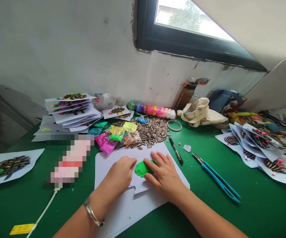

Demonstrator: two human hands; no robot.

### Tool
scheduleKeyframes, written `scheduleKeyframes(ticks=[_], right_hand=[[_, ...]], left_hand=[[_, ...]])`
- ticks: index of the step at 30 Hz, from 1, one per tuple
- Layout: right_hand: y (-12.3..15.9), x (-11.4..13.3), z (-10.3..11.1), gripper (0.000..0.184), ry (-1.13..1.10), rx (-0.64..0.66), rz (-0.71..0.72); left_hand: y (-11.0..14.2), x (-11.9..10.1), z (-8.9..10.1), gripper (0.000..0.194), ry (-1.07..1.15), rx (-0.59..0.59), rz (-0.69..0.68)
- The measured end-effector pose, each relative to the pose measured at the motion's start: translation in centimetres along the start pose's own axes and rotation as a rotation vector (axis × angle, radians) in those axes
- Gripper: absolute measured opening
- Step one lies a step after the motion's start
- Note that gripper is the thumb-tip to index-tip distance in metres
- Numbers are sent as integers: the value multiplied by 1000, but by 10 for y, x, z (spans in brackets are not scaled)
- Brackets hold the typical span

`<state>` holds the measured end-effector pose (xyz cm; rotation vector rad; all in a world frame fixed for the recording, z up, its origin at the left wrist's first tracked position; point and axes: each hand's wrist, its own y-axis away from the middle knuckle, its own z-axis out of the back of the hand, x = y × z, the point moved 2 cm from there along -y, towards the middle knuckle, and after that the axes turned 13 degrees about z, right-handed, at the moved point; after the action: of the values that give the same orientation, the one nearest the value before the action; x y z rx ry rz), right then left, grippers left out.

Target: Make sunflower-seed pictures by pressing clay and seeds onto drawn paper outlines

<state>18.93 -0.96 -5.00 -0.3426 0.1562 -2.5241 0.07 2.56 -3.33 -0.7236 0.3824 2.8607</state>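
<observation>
A flat green patch of modelling clay (141,169) lies on a small piece of white paper (141,189), on top of a stack of white sheets (118,215). At its left edge, my left hand (120,173) is closed with curled fingers at the side of the small paper, seemingly gripping it; the fingertips are partly hidden. My right hand (163,175) lies palm down with fingers spread, its fingertips touching the clay's right side and covering part of it. A silver bracelet (93,212) circles my left wrist.
Behind the sheets are a heap of sunflower seeds (155,130) and colourful clay packets (117,134). To the right lie a black pen (175,150) and blue tweezers (217,178). Seed-picture cards stand stacked left (75,114) and right (259,148). A bottle (186,94) leans by the wall.
</observation>
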Motion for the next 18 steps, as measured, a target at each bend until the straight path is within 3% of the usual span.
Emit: scheduleKeyframes(ticks=[6, 18], right_hand=[[2, 4, -1, 60, 54, -37, 36], [-12, 22, 10, 53, 28, 18, 73]], left_hand=[[1, -1, 0, 28, -24, -23, -20], [2, -2, 1, 27, 3, -20, -25]])
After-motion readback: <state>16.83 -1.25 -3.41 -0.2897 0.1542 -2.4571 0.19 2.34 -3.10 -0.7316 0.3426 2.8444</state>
